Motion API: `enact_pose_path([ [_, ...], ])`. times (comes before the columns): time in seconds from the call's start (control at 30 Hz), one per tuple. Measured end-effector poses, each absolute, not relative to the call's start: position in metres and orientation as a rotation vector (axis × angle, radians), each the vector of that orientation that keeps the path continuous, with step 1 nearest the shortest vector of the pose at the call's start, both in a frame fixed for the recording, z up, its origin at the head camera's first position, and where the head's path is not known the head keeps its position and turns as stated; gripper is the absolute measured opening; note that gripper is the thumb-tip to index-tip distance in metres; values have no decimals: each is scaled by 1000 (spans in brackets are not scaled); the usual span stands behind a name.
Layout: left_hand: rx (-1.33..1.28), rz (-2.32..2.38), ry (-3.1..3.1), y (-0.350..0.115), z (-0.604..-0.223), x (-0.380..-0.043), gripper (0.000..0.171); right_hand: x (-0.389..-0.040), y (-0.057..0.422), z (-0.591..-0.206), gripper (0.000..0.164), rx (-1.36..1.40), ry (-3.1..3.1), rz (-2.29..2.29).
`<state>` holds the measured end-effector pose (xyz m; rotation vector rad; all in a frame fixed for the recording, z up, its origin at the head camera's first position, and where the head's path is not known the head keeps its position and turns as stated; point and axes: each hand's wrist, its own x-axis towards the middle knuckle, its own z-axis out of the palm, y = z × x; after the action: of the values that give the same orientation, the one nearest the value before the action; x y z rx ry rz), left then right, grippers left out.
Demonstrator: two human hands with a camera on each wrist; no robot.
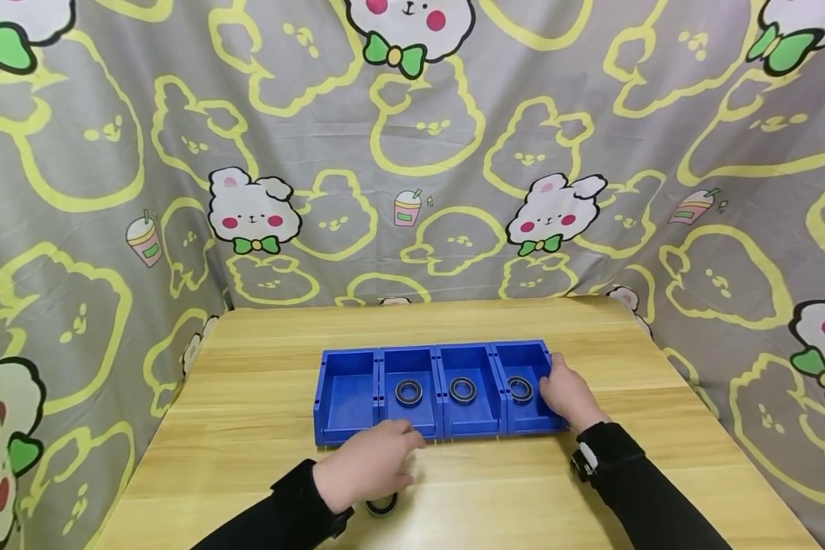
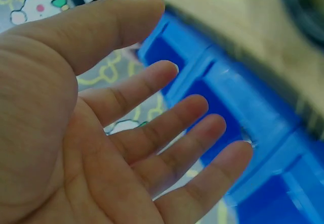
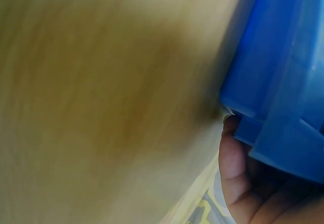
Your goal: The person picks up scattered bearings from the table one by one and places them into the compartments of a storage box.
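Observation:
A row of blue plastic bins stands on the table. Black-edged ring bearings lie in it: one bearing in the second bin from the left, one bearing in the third, one bearing in the rightmost. My right hand grips the outer side wall of the rightmost bin. In front of the bins hovers my left hand, fingers loosely spread and holding nothing, as its palm shows in the left wrist view. Below the left wrist another bearing lies on the table, partly hidden.
The light wooden table reaches back to a grey curtain with cartoon prints, which also hangs along both sides. Black straps with small devices sit on both wrists.

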<state>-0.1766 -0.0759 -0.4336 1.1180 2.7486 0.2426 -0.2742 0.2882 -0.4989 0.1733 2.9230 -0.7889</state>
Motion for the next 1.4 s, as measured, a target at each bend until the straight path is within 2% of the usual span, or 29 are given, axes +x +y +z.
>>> enact_pose_path([
  [0.47, 1040, 222, 2783, -91, -474, -161, 39, -275, 289, -501, 61, 182, 2921, -786],
  [0.77, 989, 281, 2773, -92, -482, -158, 33, -273, 287, -500, 59, 170, 2933, -779],
  [1.03, 1017, 267, 2804, -95, -483, -153, 35, -274, 288, -500, 59, 163, 2931, -783],
  [1.3, 1039, 254, 2822, -95, -485, -145, 15, -276, 290, -501, 58, 164, 2950, -784],
  [1.4, 1028, 271, 2812, -95, -486, -144, 13, -276, 290, -501, 58, 169, 2944, -786],
])
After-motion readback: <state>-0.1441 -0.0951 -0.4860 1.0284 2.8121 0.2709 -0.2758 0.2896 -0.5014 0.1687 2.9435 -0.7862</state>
